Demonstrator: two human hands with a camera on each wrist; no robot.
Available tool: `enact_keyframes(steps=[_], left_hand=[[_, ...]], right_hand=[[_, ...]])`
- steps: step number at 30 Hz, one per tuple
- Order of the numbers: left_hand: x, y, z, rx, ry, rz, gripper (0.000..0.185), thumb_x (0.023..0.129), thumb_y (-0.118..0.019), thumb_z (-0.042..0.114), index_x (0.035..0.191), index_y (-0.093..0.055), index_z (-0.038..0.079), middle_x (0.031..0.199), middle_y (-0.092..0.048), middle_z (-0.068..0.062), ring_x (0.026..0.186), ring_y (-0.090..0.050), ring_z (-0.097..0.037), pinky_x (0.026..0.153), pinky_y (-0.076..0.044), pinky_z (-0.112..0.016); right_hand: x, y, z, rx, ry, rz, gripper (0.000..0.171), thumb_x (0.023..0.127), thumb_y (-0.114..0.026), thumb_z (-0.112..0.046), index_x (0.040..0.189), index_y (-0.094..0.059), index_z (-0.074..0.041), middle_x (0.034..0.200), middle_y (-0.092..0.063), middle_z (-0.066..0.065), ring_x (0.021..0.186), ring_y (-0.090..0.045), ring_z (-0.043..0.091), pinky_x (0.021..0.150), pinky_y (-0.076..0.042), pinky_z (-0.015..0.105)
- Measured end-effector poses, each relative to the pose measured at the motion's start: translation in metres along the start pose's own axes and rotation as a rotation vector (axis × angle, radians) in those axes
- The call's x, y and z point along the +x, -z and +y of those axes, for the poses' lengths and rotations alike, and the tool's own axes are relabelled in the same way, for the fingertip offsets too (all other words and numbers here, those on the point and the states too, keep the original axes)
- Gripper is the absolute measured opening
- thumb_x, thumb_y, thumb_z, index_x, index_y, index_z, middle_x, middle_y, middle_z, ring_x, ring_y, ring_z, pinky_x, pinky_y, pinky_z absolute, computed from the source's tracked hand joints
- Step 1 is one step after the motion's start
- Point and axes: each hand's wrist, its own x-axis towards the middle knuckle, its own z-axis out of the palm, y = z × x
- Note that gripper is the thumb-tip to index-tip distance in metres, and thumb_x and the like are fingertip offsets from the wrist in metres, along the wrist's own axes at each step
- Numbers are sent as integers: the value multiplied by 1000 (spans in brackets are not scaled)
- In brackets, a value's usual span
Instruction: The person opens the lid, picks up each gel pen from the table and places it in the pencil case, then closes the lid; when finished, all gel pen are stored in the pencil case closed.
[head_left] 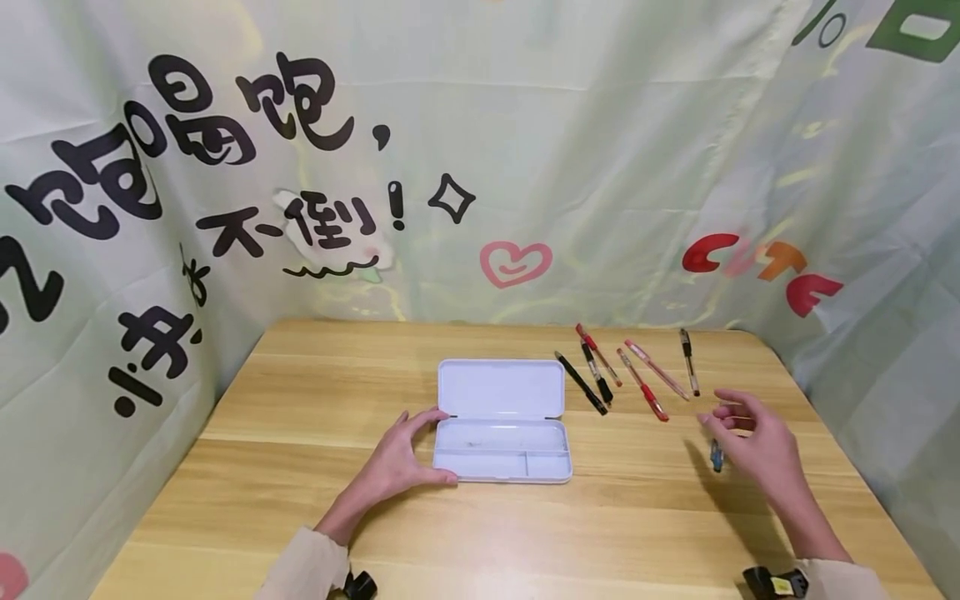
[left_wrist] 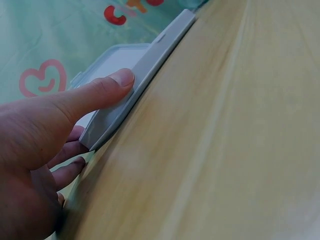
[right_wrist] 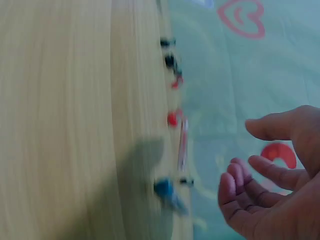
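Note:
A pale lavender pencil case (head_left: 480, 464) lies on the table with its lid (head_left: 501, 388) swung back. Its divided tray shows no pens. My left hand (head_left: 393, 458) holds the case's left end, thumb on the front side and fingers by the hinge corner; in the left wrist view the thumb (left_wrist: 112, 85) presses the case wall. Over the right part of the table hovers my right hand (head_left: 768, 442), fingers loosely bent and holding nothing. Below it a blue-ended pen (head_left: 717, 456) shows, partly hidden by the hand in the head view.
Several pens lie behind and right of the case: a black pen (head_left: 581, 383), a red-capped pen (head_left: 642, 385), a pink pen (head_left: 657, 370) and a black-capped pen (head_left: 689, 362) among them. A printed curtain (head_left: 615, 167) hangs around the wooden table (head_left: 315, 392).

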Motion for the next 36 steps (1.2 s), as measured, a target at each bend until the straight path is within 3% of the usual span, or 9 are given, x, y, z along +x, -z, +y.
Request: enact_keyframes(steps=[3,6,9,13,18,25,30,36], left_hand=[[1,-1,0,0,7,-3,96,60,-97,53,141,-59,19,150,-55,-10,145,-32,-52,118,-19,-72],[0,-1,1,-9,11,-2,95,60,-98,51,141,-59,20,150,-55,-9,145,-31,-53,117,-19,-72],[1,-1,0,-12,10,-2,95,60,-98,50,141,-59,19,150,-55,-9,145,-31,-53,118,-19,-72],[1,-1,0,-10,7,-4,95,60,-98,51,141,-59,20,150,-55,-8,145,-31,-53,118,-19,-72],[1,0,0,-16,3,-3,94,60,-98,50,140,-60,19,150,-55,-9,145,-31,-54,117,-19,-73],[1,0,1,-14,7,-4,93,60,-98,50,140,-60,20,150,-55,-9,145,-30,-55,116,-21,-74],[1,0,2,-16,-1,-1,93,60,-98,48,140,-61,18,149,-56,-10,144,-33,-52,118,-20,-72],[2,1,2,-2,-11,-5,94,60,-98,48,140,-60,17,149,-56,-10,144,-40,-42,122,-17,-65]], right_hand=[[2,8,12,-64,-46,-49,58,95,-75,-31,136,-55,4,103,-67,13,78,-53,-9,56,-48,18],[4,11,21,-116,-63,-120,65,95,-75,-31,137,-48,11,105,-65,23,83,-63,12,57,-50,23],[7,11,28,-174,-64,-219,74,95,-76,-34,138,-42,17,104,-64,29,89,-65,33,63,-54,33],[11,11,34,-232,-46,-306,76,92,-78,-31,134,-41,22,95,-65,25,84,-63,35,64,-52,39],[10,11,38,-266,-20,-264,58,90,-77,-18,125,-51,20,84,-67,12,77,-65,29,61,-48,34],[4,11,39,-270,-25,-153,27,89,-73,-13,105,-71,8,81,-71,8,70,-62,18,56,-45,30],[1,12,38,-251,-39,-129,23,89,-75,-14,101,-74,6,80,-72,5,69,-61,13,52,-45,27],[-4,11,31,-182,-31,-59,22,91,-74,-11,105,-72,5,88,-71,12,73,-65,13,50,-48,22]])
